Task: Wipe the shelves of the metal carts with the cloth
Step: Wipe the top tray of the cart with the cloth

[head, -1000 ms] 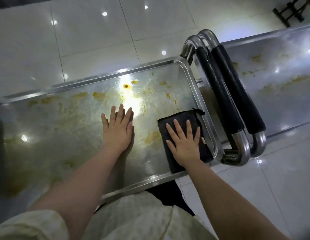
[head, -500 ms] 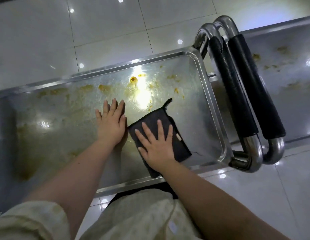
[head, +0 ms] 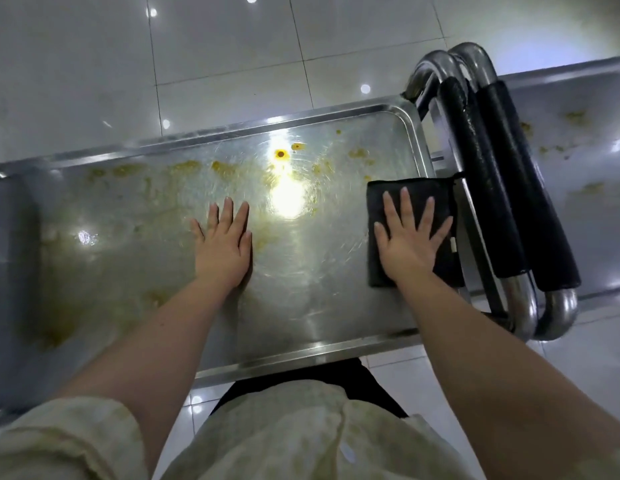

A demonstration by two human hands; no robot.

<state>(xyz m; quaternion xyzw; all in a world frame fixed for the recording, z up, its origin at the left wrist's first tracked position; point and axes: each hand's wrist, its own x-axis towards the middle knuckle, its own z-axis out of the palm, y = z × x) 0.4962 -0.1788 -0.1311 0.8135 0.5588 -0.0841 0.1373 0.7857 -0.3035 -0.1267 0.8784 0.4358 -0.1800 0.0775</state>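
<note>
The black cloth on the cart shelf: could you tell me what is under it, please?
The cloth lies flat on the steel shelf, pressed down by the right hand. Whether stains lie beneath is hidden.

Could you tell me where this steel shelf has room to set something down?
Between the left hand and the folded black cloth under the right hand, down to the steel shelf's near rim. Leftwards it is bare but yellow-stained. The cloth's end is crowded.

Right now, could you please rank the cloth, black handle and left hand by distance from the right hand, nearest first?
1. cloth, under the right hand.
2. black handle, just to its right.
3. left hand, farther left on the shelf.
</note>
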